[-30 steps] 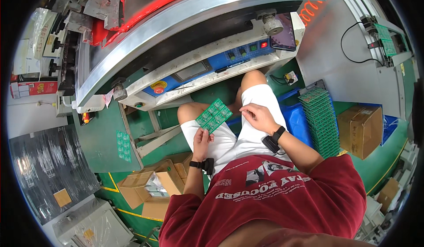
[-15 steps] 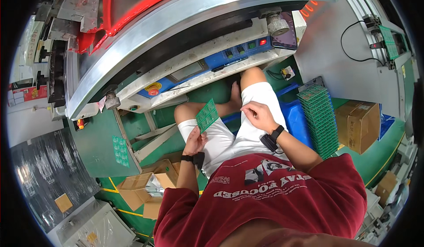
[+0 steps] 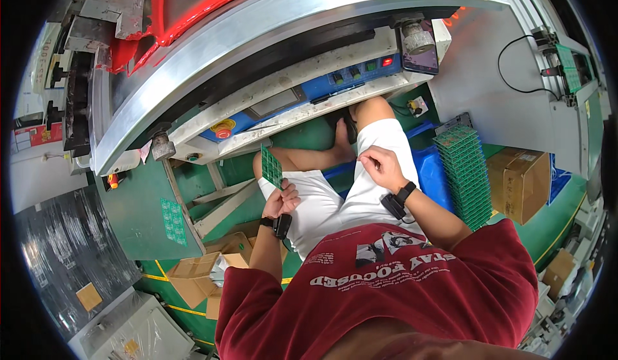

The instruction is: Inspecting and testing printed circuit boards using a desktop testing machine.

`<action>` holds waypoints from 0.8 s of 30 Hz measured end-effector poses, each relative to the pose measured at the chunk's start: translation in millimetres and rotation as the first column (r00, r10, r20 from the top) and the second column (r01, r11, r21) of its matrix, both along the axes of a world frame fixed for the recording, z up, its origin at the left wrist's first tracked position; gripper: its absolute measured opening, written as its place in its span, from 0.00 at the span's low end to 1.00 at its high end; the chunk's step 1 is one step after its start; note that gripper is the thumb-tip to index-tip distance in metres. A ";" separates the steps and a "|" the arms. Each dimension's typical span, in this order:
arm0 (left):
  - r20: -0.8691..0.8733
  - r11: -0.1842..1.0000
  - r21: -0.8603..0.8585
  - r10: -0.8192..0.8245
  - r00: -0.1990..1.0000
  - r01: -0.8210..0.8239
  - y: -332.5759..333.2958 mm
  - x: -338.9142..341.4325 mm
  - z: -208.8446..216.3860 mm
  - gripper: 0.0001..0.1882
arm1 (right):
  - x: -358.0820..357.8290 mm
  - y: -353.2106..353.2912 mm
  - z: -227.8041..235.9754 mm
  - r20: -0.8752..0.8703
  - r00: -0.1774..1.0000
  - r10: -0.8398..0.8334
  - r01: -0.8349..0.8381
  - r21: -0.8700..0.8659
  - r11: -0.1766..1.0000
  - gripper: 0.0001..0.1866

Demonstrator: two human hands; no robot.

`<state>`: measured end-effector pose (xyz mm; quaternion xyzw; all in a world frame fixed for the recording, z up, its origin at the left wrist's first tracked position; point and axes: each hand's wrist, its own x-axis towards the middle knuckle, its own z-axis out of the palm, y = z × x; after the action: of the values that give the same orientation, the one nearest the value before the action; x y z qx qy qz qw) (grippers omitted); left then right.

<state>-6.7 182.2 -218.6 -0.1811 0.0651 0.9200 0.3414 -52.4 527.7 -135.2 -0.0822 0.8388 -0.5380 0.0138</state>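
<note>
My left hand (image 3: 282, 200) grips a green circuit board panel (image 3: 271, 166) by its lower edge, holding it upright and tilted above my left thigh. Over my right thigh, my right hand (image 3: 381, 167) is closed, its fingers curled together with nothing visible in them. To the right of my legs rises a tall rack-like stack of green circuit board panels (image 3: 465, 176). Another circuit board panel (image 3: 173, 222) lies on the green surface (image 3: 138, 215) to my left.
Ahead is a machine with a silver frame (image 3: 283, 28), red paste (image 3: 193, 18) and a blue control panel (image 3: 315, 88). Beside the stack are a blue stool (image 3: 430, 170) and a cardboard box (image 3: 519, 181). Open cartons (image 3: 193, 279) stand on the floor at left.
My left hand has moved left and turned the circuit board panel more edge-on. My right hand has shifted slightly, its fingers still curled.
</note>
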 end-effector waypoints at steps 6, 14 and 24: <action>-0.050 0.999 -0.014 -0.049 0.998 0.048 0.3 -3.3 -1.9 0.06 | 0.4 5.4 -2.1 0.018 1.000 -0.022 0.022 0.001 1.000 0.05; -0.089 0.994 -0.024 -0.105 0.990 0.103 3.3 -9.6 0.9 0.06 | 2.9 10.5 -3.0 0.005 0.999 -0.044 0.044 0.001 0.999 0.05; -0.084 0.990 -0.070 -0.130 0.988 0.125 3.5 -10.3 0.6 0.04 | 7.1 16.4 -10.4 0.005 0.996 -0.085 0.085 0.013 0.996 0.06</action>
<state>-17.0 185.7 -218.0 -0.1468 0.1211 0.9008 0.3903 -45.3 544.1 -145.6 -0.0448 0.8449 -0.5330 -0.0065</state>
